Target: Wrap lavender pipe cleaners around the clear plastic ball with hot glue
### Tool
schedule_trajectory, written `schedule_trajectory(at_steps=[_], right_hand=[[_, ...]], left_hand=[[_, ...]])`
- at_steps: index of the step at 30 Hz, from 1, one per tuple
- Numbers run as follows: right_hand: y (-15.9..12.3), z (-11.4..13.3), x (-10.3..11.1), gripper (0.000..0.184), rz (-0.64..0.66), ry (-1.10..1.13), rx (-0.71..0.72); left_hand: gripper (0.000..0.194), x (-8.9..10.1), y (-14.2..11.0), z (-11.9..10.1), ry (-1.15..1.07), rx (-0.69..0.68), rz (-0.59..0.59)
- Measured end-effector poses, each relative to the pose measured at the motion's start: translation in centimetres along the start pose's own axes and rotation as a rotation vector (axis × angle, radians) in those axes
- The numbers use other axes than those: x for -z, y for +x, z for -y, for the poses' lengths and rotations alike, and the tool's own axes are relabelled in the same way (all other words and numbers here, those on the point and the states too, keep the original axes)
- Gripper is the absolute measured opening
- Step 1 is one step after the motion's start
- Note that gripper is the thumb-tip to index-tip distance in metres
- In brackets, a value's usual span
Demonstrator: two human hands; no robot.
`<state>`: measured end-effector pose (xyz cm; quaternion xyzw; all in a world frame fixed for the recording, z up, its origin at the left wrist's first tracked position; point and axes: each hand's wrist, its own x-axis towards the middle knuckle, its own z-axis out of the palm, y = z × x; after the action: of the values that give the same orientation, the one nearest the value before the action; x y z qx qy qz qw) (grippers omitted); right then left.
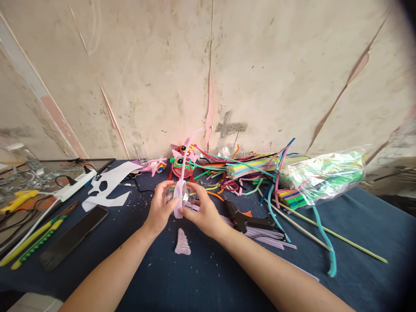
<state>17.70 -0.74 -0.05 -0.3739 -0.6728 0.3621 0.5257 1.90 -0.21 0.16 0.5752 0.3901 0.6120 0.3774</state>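
Lilac pipe cleaner (179,197) stands left of the glue gun (250,221); I see the left hand (161,209) and right hand (204,213) pinching it between thumbs and fingertips, probably steadying it against the clear plastic shell (190,197). Dark blue tablecloth (214,277), nearer than the gun, leaves elbow room; the gun limits rightward movement.

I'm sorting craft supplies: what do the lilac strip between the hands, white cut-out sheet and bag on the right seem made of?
Lilac strip: possibly matte chenille over wire; its free end stands curved.
White sheet: probably paper or card, matte with crisp cut edges.
Bag: apparently clear, glossy plastic film, creased with bright glints.
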Motion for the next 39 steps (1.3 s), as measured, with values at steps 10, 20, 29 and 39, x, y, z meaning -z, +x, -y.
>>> schedule_trajectory(at_steps=[10,20,29,39], right_hand=[[-0.2,-0.7,0.3,0.066,0.015,-0.097,0.089],[-0.3,-1.0,0.0,0.070,0.054,-0.141,0.100],[-0.3,-0.8,-0.1,0.072,0.047,-0.165,0.122],[-0.3,-0.7,0.0,0.067,0.058,-0.103,0.086]], left_hand=[[0.045,0.3,0.3,-1.1,0.079,0.044,0.078],[0.040,0.1,0.4,-1.4,0.121,0.091,0.032],[0.034,-0.1,0.4,-1.3,0.098,0.107,-0.015],[0.042,-0.1,0.7,-1.1,-0.056,0.219,-0.025]])
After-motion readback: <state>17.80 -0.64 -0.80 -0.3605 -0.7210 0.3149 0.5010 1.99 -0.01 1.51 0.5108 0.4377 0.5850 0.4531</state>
